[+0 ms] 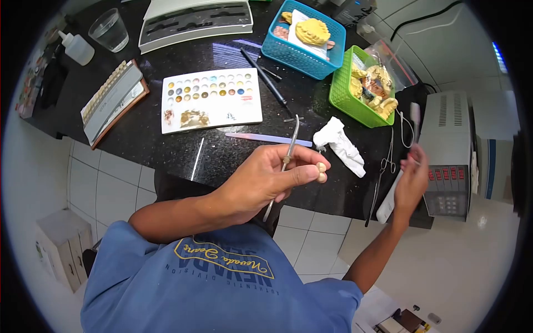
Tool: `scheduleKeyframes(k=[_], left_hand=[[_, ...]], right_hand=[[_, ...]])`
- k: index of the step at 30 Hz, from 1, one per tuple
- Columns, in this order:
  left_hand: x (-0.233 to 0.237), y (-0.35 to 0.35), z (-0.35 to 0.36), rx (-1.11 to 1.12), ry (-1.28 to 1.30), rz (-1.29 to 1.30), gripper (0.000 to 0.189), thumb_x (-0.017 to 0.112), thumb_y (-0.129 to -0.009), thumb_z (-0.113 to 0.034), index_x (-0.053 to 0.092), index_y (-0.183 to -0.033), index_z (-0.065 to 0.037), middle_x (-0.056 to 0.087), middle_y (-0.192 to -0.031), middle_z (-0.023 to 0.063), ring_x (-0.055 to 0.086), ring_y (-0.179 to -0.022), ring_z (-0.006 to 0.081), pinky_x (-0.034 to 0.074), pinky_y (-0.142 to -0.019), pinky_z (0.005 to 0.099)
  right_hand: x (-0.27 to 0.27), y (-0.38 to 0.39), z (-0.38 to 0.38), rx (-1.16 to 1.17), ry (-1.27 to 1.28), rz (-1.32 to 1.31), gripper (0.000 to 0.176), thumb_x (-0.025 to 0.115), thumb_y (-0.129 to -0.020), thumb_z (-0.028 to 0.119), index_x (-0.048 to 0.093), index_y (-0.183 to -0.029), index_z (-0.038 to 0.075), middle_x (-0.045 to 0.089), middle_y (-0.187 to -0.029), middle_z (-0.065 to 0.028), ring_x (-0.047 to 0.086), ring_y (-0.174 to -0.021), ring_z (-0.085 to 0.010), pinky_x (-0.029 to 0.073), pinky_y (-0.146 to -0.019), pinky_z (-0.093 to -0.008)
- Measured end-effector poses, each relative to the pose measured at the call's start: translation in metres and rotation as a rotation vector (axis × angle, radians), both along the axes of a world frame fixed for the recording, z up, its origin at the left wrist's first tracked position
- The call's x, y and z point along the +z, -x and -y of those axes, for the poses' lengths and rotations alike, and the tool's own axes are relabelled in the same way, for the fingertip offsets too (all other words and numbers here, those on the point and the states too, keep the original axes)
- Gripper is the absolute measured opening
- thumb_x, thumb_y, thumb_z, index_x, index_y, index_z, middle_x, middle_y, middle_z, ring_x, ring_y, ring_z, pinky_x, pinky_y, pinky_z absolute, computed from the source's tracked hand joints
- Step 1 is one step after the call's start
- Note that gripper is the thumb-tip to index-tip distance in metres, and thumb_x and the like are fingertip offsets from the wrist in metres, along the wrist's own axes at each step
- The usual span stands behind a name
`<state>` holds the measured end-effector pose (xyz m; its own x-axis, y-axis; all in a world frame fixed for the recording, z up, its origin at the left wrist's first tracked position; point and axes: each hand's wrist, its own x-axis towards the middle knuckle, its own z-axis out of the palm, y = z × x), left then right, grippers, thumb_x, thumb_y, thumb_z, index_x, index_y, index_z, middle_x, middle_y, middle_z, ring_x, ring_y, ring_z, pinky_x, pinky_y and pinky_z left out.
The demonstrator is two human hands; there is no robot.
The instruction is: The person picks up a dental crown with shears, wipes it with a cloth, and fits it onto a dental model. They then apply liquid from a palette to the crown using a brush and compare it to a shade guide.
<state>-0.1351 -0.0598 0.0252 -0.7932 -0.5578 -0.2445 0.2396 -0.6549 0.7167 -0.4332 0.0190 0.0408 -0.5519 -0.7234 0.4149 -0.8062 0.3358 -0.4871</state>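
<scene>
My left hand (272,180) grips a thin metal instrument (290,150) and pinches two small tooth-coloured pieces (321,172) above the black counter's (166,150) near edge. The instrument's long axis points toward the far edge. My right hand (412,180) clasps a blurred slim tool (415,117). My shirt (166,288) reads "Nevada Jeans".

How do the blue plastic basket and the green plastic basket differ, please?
The blue plastic basket holds a large yellow dental cast on white paper; the green plastic basket is crowded with several casts. The blue one sits farther back; the green lies nearer the right hand. Both are rectangular, perforated.
</scene>
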Motion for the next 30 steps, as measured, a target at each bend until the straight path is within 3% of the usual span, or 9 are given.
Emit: scheduleKeyframes(k=[2, 5, 7, 12, 17, 19, 25, 28, 30], left_hand=[[0.001, 0.000, 0.000, -0.011, 0.005, -0.001, 0.024, 0.060, -0.087, -0.019, 0.058, -0.102, -0.001, 0.063, -0.086, 0.0047, 0.038, -0.048, -0.0001, 0.030, -0.042, 0.0139], [0.005, 0.000, 0.000, -0.051, 0.012, -0.003, 0.025, 0.060, -0.087, -0.020, 0.058, -0.103, -0.001, 0.062, -0.084, 0.0046, 0.038, -0.047, 0.0000, 0.029, -0.041, 0.0142], [0.006, 0.002, -0.001, -0.083, 0.005, 0.001, 0.025, 0.060, -0.087, -0.021, 0.058, -0.103, -0.001, 0.062, -0.083, 0.0046, 0.038, -0.047, 0.0000, 0.029, -0.040, 0.0144], [0.005, 0.005, -0.006, -0.132, 0.015, -0.015, 0.024, 0.061, -0.087, -0.020, 0.060, -0.102, -0.002, 0.063, -0.081, 0.0047, 0.038, -0.047, 0.0003, 0.028, -0.040, 0.0144], [0.008, -0.002, -0.001, -0.046, 0.030, -0.001, 0.024, 0.062, -0.086, -0.019, 0.061, -0.103, -0.002, 0.063, -0.079, 0.0034, 0.038, -0.048, 0.0002, 0.028, -0.041, 0.0142], [0.008, -0.002, -0.002, -0.053, 0.047, 0.031, 0.023, 0.062, -0.086, -0.018, 0.061, -0.103, -0.002, 0.063, -0.079, 0.0030, 0.039, -0.048, 0.0001, 0.028, -0.041, 0.0142], [0.009, -0.004, -0.004, -0.101, 0.096, 0.027, 0.021, 0.061, -0.086, -0.017, 0.061, -0.100, -0.002, 0.062, -0.080, 0.0021, 0.039, -0.049, -0.0002, 0.028, -0.041, 0.0145], [0.009, -0.012, 0.001, 0.016, 0.116, 0.096, 0.019, 0.060, -0.087, -0.017, 0.058, -0.098, -0.002, 0.061, -0.081, 0.0015, 0.037, -0.046, 0.0000, 0.028, -0.041, 0.0143], [0.010, -0.012, 0.002, 0.042, 0.128, 0.081, 0.019, 0.060, -0.087, -0.017, 0.058, -0.098, -0.002, 0.061, -0.082, 0.0016, 0.037, -0.046, 0.0000, 0.028, -0.041, 0.0143]], right_hand=[[0.017, -0.012, -0.022, 0.050, 0.097, 0.196, 0.022, 0.045, -0.093, 0.007, 0.055, -0.109, -0.004, 0.061, -0.103, -0.0115, 0.055, -0.082, -0.0129, 0.044, -0.074, -0.0248], [0.031, -0.038, -0.039, 0.181, 0.017, 0.171, 0.022, 0.047, -0.093, 0.011, 0.056, -0.106, -0.005, 0.061, -0.098, -0.0108, 0.052, -0.075, -0.0116, 0.043, -0.070, -0.0235], [0.048, -0.073, -0.044, 0.330, -0.090, 0.074, 0.022, 0.054, -0.090, 0.015, 0.063, -0.100, -0.002, 0.060, -0.077, -0.0081, 0.049, -0.062, -0.0106, 0.038, -0.055, -0.0234], [0.047, -0.104, -0.042, 0.575, -0.082, -0.057, 0.021, 0.066, -0.078, 0.011, 0.068, -0.096, 0.002, 0.055, -0.063, -0.0047, 0.048, -0.056, -0.0141, 0.036, -0.049, -0.0256], [0.046, -0.077, -0.061, 0.508, -0.248, -0.264, 0.023, 0.066, -0.076, 0.009, 0.068, -0.098, 0.002, 0.057, -0.064, -0.0047, 0.049, -0.055, -0.0152, 0.038, -0.050, -0.0259], [0.046, -0.077, -0.063, 0.375, -0.090, -0.069, 0.023, 0.066, -0.077, 0.008, 0.068, -0.098, 0.002, 0.057, -0.064, -0.0040, 0.050, -0.056, -0.0151, 0.038, -0.049, -0.0249], [0.035, -0.095, -0.046, 0.628, -0.083, -0.025, 0.020, 0.065, -0.079, 0.009, 0.068, -0.098, 0.002, 0.058, -0.066, -0.0050, 0.049, -0.054, -0.0157, 0.036, -0.048, -0.0253], [0.029, -0.064, -0.054, 0.254, -0.240, 0.021, 0.018, 0.061, -0.081, 0.002, 0.067, -0.098, 0.003, 0.059, -0.069, -0.0049, 0.049, -0.056, -0.0121, 0.037, -0.049, -0.0246], [0.014, -0.061, -0.048, 0.253, -0.155, -0.002, 0.019, 0.060, -0.080, 0.000, 0.067, -0.098, 0.002, 0.059, -0.073, -0.0056, 0.050, -0.058, -0.0113, 0.039, -0.051, -0.0243]])
